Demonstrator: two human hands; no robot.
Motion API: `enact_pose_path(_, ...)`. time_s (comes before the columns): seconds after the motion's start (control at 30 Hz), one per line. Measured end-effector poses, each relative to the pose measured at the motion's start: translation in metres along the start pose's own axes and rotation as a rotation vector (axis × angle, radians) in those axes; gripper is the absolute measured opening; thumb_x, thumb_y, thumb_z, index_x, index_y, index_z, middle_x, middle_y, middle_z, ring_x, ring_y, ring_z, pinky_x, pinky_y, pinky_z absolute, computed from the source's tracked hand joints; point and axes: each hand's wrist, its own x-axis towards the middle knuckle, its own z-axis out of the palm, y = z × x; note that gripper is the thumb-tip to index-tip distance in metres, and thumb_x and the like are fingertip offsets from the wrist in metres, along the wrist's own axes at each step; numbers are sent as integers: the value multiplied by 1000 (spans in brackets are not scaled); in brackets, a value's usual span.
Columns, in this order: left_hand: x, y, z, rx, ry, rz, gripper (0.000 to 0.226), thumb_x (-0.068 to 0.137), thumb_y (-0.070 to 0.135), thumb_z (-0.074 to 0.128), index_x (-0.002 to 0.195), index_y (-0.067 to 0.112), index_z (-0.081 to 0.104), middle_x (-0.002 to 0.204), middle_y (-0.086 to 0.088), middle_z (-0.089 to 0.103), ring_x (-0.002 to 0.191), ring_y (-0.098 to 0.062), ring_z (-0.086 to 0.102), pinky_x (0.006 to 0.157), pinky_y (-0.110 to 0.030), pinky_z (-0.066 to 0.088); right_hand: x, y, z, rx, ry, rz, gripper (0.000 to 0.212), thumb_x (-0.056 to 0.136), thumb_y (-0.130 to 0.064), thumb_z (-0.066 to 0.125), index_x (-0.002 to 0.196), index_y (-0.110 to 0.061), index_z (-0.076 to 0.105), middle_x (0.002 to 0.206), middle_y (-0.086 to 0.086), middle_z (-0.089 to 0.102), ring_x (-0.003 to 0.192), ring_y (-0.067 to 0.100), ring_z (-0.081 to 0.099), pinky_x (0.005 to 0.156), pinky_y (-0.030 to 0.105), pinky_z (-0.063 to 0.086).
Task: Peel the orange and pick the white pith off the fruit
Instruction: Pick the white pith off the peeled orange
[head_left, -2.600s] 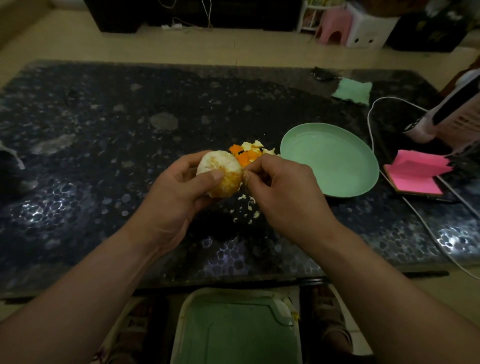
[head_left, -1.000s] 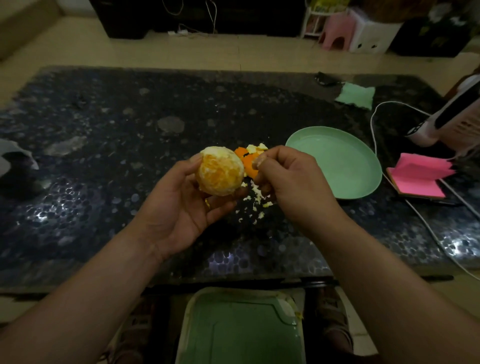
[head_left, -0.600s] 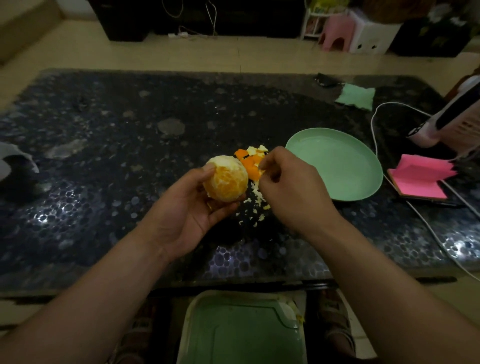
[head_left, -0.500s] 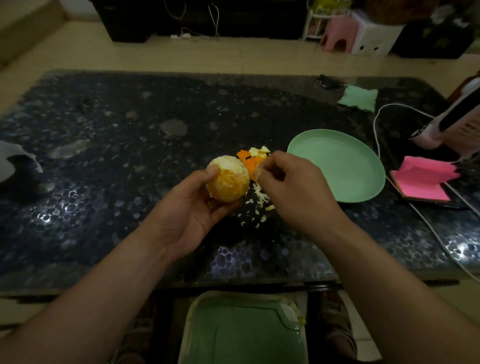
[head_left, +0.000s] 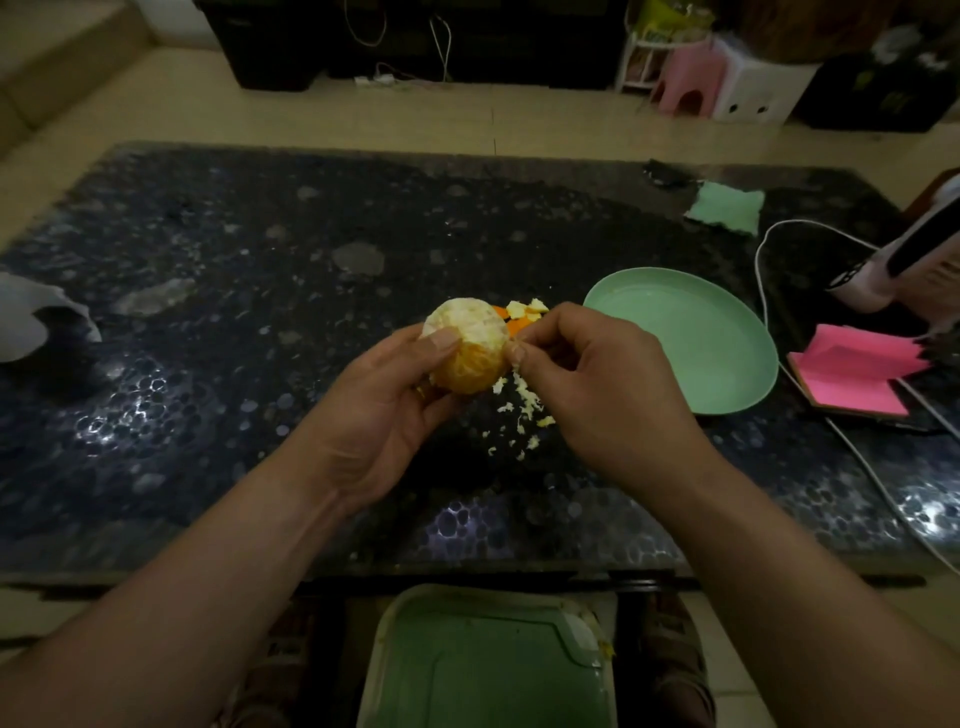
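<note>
One orange (head_left: 470, 358) in left hand (head_left: 374, 415); right hand (head_left: 597, 395) seemingly pinches pith (head_left: 496, 330); one plate (head_left: 727, 364).

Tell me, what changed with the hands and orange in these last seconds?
The right hand, slightly apart from the orange a second ago, moved back left and now pinches at its right edge. The left hand turned the orange, more white pith facing up, gripping it throughout. Green plate, peel pile and crumbs stayed put.

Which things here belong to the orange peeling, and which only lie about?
For the job: orange in the left hand, right hand pinching at it; peel pieces; pith crumbs.
Lying about: green plate, pink notepad, green cloth, white cable.
</note>
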Motion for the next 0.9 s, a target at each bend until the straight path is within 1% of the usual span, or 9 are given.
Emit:
enact_pose_path(0.1,-1,-1,4,28,16,31,48,95,24,66,139,5,64,136,-14,71,126,-26,68,99,-33,59,-1,1,3,-86,34,-46,10,101,-29,69,92,-24,72,77,-11,69,72,8,64,68,34,54)
enact_pose_path(0.17,-2,-3,5,31,24,38,48,96,24,66,139,4,64,137,-14,71,126,-26,68,99,-32,58,-2,0,7,-106,65,-72,12,101,-27,67,91,-22,71,78,-11,69,71,8,62,70,39,56)
enact_pose_path(0.23,-2,-3,6,23,29,39,48,96,25,65,139,5,64,137,-13,71,126,-25,68,101,-33,58,-2,-2,9,-101,88,-85,12,102,-26,66,92,-20,71,80,-11,69,73,4,60,72,39,56)
enact_pose_path(0.37,-2,-3,7,-15,18,17,47,98,26,63,139,3,64,139,-15,69,132,-28,64,108,-37,55,-2,-3,9,-99,125,-93,10,101,-25,65,94,-20,70,78,-9,68,70,10,62,67,40,55)
enact_pose_path(0.5,-2,-1,7,-88,-21,-15,46,98,31,65,136,7,68,142,-15,67,137,-30,60,110,-39,53,-1,-6,3,17,114,-50,8,101,-22,66,97,-23,73,73,-14,66,68,7,63,59,19,48)
enact_pose_path(0.6,-3,3,8,-122,-16,-23,40,100,29,59,133,9,71,139,-13,69,134,-29,63,107,-37,55,-3,-9,-2,105,62,-31,10,102,-20,67,102,-27,74,73,-14,67,67,5,63,57,14,46)
enact_pose_path(0.67,-3,5,8,-116,-13,-21,41,100,29,58,134,9,69,138,-13,70,132,-28,64,108,-37,55,-4,-10,-2,112,44,-39,9,101,-21,68,104,-28,73,76,-15,69,71,4,65,59,14,48)
enact_pose_path(0.77,-4,5,6,-103,-26,-17,42,99,28,59,135,8,68,139,-14,69,133,-29,63,105,-36,57,-3,-10,-1,78,55,-53,5,99,-26,71,103,-30,72,82,-16,71,77,5,68,66,18,54)
enact_pose_path(0.9,-2,3,2,-45,-12,11,46,98,27,66,138,5,65,139,-16,68,129,-28,65,102,-34,58,-3,-8,-1,0,62,-72,4,99,-28,72,101,-26,75,82,-17,70,77,3,67,68,19,54)
